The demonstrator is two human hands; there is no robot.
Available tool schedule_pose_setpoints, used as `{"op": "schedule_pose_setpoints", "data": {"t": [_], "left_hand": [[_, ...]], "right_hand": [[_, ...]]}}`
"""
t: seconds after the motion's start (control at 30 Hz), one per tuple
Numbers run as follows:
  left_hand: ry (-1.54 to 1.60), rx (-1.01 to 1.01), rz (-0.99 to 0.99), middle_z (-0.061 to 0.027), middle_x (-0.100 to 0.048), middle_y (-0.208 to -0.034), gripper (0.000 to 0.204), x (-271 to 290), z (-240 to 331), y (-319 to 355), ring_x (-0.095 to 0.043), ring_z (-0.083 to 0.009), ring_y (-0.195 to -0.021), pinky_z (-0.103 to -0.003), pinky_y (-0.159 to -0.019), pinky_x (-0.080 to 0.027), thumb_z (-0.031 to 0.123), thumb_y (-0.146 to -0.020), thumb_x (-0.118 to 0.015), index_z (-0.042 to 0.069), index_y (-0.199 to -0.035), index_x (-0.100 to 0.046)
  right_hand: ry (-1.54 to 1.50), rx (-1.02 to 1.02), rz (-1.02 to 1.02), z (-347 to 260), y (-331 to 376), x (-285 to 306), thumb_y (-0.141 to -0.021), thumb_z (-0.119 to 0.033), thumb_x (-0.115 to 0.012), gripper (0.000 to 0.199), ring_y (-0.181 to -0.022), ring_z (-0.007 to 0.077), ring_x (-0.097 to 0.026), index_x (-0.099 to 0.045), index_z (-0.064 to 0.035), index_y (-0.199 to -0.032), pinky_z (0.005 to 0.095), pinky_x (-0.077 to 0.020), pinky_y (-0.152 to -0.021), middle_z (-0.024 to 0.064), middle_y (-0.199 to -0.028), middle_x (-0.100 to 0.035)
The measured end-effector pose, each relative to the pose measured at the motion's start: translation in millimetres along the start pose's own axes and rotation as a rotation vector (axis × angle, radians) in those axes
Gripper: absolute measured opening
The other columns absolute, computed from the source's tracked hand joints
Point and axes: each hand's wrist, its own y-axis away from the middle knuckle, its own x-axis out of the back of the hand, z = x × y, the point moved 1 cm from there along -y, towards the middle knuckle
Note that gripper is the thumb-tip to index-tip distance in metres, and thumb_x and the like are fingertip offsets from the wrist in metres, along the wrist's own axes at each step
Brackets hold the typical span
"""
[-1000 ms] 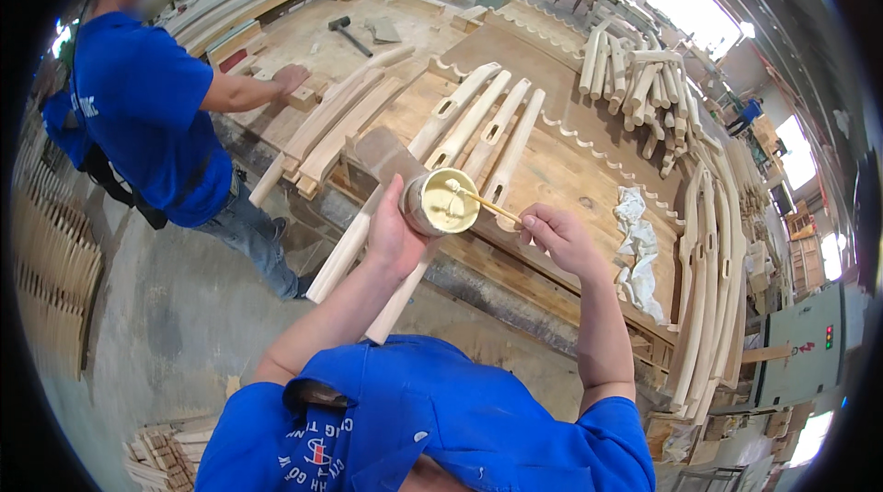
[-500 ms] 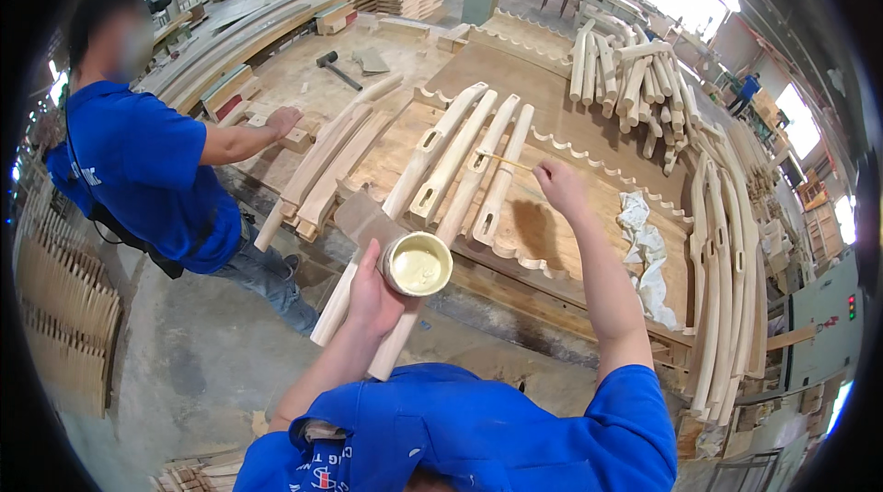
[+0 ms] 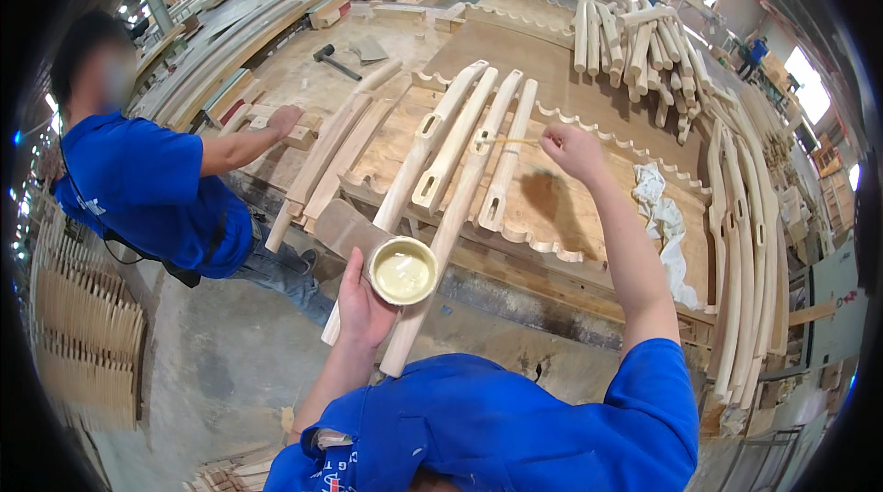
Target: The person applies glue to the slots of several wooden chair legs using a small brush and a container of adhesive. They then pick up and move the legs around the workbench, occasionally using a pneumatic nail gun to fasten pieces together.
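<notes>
Insp. note, slotted-parts bench. L hand (image 3: 368, 308) is wrapped round a tin (image 3: 402, 301), fingers curled to its width, thumb up the near side; tin is held out in front of the torso, mouth up, w/ pale cream paste (image 3: 403, 271) visible inside. R hand (image 3: 572, 150) is closed, fingertips pinched on the end of a thin stick (image 3: 515, 141), its tip at the slot of the third rail (image 3: 457, 209), counting from person's L. Tip contact w/ slot wall: can't confirm at this res.

Status (judged): work approx. midway on this group. Four slotted rails lie side by side on the bench; third is in hand. First rail (image 3: 405, 170), second rail (image 3: 460, 133) & fourth rail (image 3: 511, 147) have slots facing up, but whether paste is inside can't be told, so no. done is unverified. Remaining, prob.: finish third slot, plus any untreated ones. Stacked rails (image 3: 736, 253) at far R also show slots; cond. inside n/a from here.

Adj.: white cloth (image 3: 662, 225) lies R of the group, apart from it. Co-worker's hand (image 3: 287, 120) rests on a wood block, far L, well apart.
</notes>
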Motion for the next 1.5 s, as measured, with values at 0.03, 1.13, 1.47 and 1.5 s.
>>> {"op": "schedule_pose_setpoints", "data": {"t": [0.03,1.13,1.47,1.5], "left_hand": [[-0.004,-0.001,-0.005,-0.0136,-0.052,-0.128,0.055,-0.1,-0.5,0.4,-0.047,-0.0265,-0.122,-0.042,-0.104,-0.035,0.044,-0.099,-0.029,0.0,-0.127,-0.047],[-0.005,0.029,-0.056,-0.015,-0.052,-0.129,0.057,-4.8,-4.4,-2.5,-0.047,-0.0279,-0.122,-0.043,-0.105,-0.035,0.045,-0.099,-0.029,-0.001,-0.127,-0.046],[0.001,0.029,-0.043,-0.015,-0.053,-0.127,0.053,-9.5,-3.9,-6.5,-0.051,-0.0296,-0.118,-0.046,-0.102,-0.039,0.043,-0.098,-0.031,0.001,-0.126,-0.047],[0.008,0.034,-0.048,-0.015,-0.053,-0.127,0.053,-10.7,-3.8,-6.9,-0.051,-0.0299,-0.118,-0.046,-0.102,-0.039,0.043,-0.098,-0.031,0.001,-0.127,-0.047]], "right_hand": [[0.002,-0.008,-0.004,1.9,-0.7,1.5,-0.085,-0.033,-0.055,0.025,-0.08,0.0276,-0.063,-0.065,-0.0104,-0.089,0.0399,-0.0485,-0.069,0.0093,-0.082,-0.065],[-0.071,-0.135,0.092,13.4,20.6,-14.3,-0.085,-0.031,-0.053,0.022,-0.078,0.0261,-0.062,-0.063,-0.011,-0.085,0.0383,-0.0478,-0.066,0.0066,-0.079,-0.065],[-0.131,0.009,0.136,4.4,40.1,-15.0,-0.084,-0.026,-0.058,0.016,-0.075,0.0246,-0.062,-0.064,-0.0112,-0.083,0.0369,-0.0486,-0.066,0.0056,-0.077,-0.065],[-0.138,0.005,0.157,3.7,38.8,-15.6,-0.084,-0.027,-0.058,0.016,-0.075,0.0244,-0.062,-0.065,-0.0114,-0.083,0.0368,-0.0488,-0.066,0.0055,-0.078,-0.065]]}}
